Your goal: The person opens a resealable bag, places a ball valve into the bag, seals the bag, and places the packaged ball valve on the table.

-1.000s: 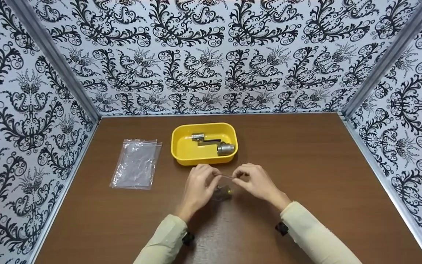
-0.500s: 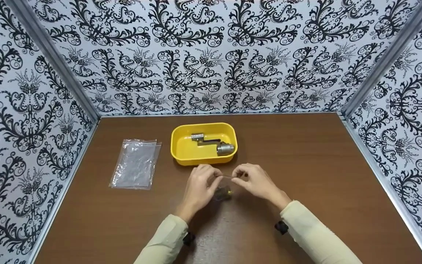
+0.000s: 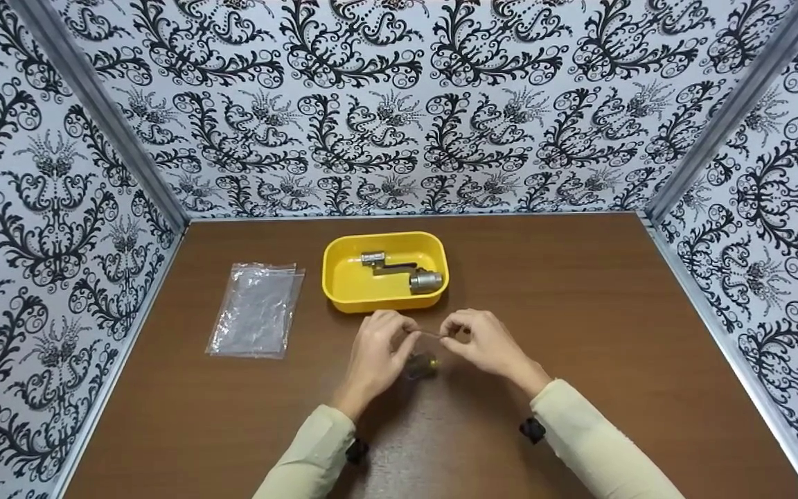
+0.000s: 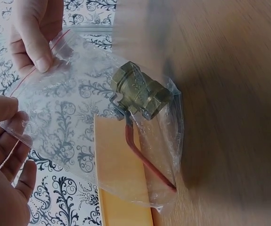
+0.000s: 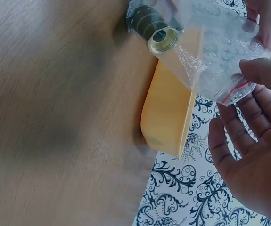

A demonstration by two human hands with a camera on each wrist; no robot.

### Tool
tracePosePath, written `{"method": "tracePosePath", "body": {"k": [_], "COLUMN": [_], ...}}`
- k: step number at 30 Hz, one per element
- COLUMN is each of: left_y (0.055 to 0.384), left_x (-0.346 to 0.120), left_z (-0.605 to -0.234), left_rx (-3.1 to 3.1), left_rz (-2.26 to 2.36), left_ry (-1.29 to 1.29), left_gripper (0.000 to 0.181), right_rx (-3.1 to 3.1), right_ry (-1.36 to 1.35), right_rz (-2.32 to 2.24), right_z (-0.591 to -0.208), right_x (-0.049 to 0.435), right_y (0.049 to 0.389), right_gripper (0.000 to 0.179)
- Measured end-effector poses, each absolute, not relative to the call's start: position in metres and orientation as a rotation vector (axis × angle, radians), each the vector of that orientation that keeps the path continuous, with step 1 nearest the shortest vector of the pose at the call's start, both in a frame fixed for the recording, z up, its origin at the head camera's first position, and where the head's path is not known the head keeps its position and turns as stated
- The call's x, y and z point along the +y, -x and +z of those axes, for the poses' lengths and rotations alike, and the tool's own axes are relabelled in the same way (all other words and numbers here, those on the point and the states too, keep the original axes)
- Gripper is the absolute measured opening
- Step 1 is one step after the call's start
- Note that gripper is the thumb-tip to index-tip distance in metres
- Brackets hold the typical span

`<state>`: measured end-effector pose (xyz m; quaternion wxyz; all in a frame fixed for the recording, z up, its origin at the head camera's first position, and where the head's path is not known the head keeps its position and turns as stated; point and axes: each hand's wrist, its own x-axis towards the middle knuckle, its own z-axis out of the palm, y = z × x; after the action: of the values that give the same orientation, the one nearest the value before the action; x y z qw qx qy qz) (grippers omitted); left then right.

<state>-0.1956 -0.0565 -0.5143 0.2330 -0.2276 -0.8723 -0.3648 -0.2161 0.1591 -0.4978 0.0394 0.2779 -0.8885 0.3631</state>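
Observation:
A clear zip bag (image 4: 64, 113) with a red line along its top hangs between both hands. Inside it, at the bottom, sits a brass ball valve (image 4: 140, 92) with a red lever handle (image 4: 147, 162); the right wrist view shows the round threaded end of the valve (image 5: 163, 40). My left hand (image 3: 378, 350) pinches the bag's top edge at one side between thumb and fingers. At the opposite side of that edge, my right hand (image 3: 485, 343) pinches it the same way. From the head view the bag is mostly hidden below the hands.
Just beyond the hands stands a yellow tray (image 3: 343, 305) holding a large metal valve (image 3: 427, 281) with a dark lever and a smaller metal piece (image 3: 373, 258). Flat clear zip bags (image 3: 257, 312) lie on the brown table (image 3: 544, 277) at left. Patterned walls enclose three sides.
Both hands stay in nearly the same place on the bag's top edge. The bag with the valve shifts only very slightly; the tray and flat bags stay put.

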Motion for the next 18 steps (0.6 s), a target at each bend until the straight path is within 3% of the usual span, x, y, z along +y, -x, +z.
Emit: {"method": "tracePosePath", "body": {"k": [18], "left_y": [0.1963], "left_x": [-0.056], "left_z": [-0.5145], "left_rx": [-2.392], "left_rz": [-1.004], "left_ry": [0.596], "left_gripper": [0.006], "right_rx": [-2.65], "right_ry": [-0.832], "right_rz": [0.837], "right_z": [-0.4992], "right_x": [0.1579], "right_y": [0.2138], "right_gripper": [0.005]}}
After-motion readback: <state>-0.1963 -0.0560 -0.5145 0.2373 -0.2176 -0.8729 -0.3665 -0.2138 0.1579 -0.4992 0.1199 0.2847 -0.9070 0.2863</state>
